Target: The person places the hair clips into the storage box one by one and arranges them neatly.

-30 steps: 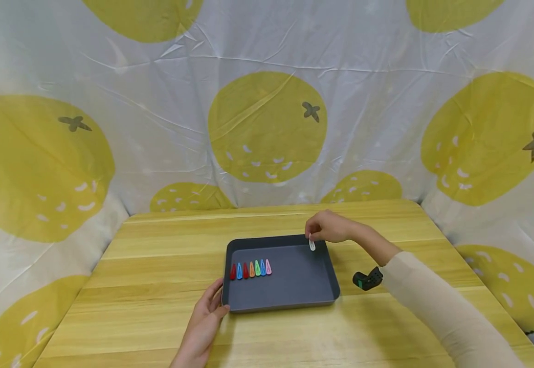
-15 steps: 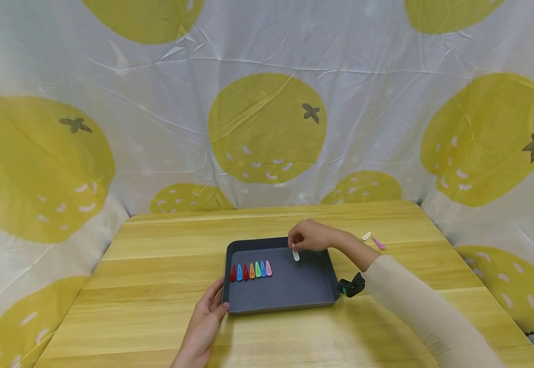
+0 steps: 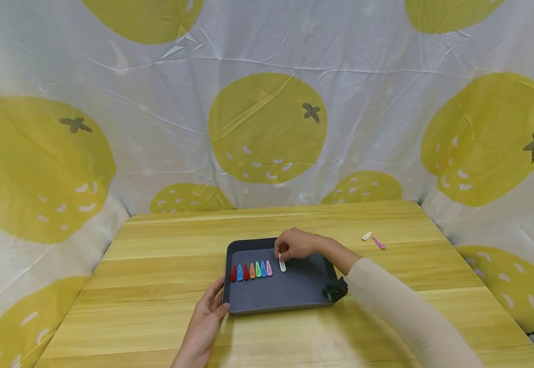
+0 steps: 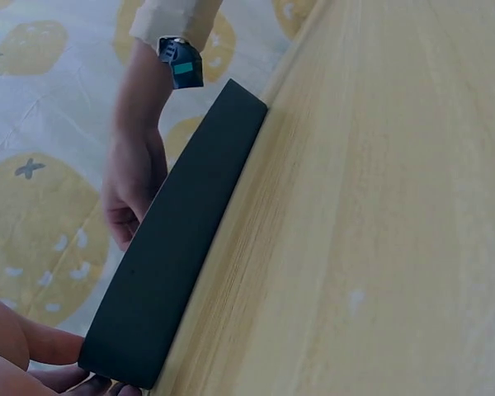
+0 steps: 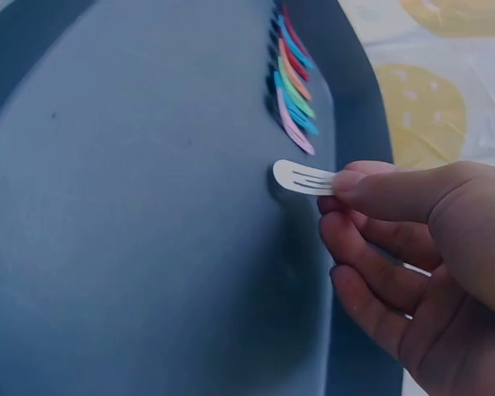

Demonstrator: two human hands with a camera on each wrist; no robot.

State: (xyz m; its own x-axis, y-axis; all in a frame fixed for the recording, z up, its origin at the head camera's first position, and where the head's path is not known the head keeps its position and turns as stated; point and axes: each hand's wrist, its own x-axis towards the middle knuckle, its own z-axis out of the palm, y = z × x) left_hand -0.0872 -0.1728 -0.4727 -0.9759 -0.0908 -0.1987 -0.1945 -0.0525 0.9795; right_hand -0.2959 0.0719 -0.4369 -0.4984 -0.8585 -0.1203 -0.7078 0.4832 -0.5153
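Observation:
A white snap hair clip [image 5: 301, 178] is pinched between thumb and forefinger of my right hand [image 5: 412, 256]. In the head view this hand [image 3: 296, 243] is over the grey tray [image 3: 285, 299], with the clip just right of a row. That row holds several snap clips side by side in red, blue, orange, green and pink; the pink clip [image 3: 269, 268] ends it on the right. My left hand [image 3: 207, 314] grips the tray's near left corner, thumb at the rim and fingers along the outer side. The left wrist view has its fingers at the tray wall [image 4: 177, 239].
On the wooden table [image 3: 156, 286], right of the tray, lie another white clip [image 3: 366, 236] and a magenta clip [image 3: 379, 243]. A black wrist camera [image 3: 335, 290] sits by the right wrist, over the tray's right edge. A lemon-print curtain [image 3: 267, 128] hangs behind the table.
My right hand has carried the white clip leftward from the tray's far right corner to beside the row. The two loose clips on the table came into view. The left hand stays put.

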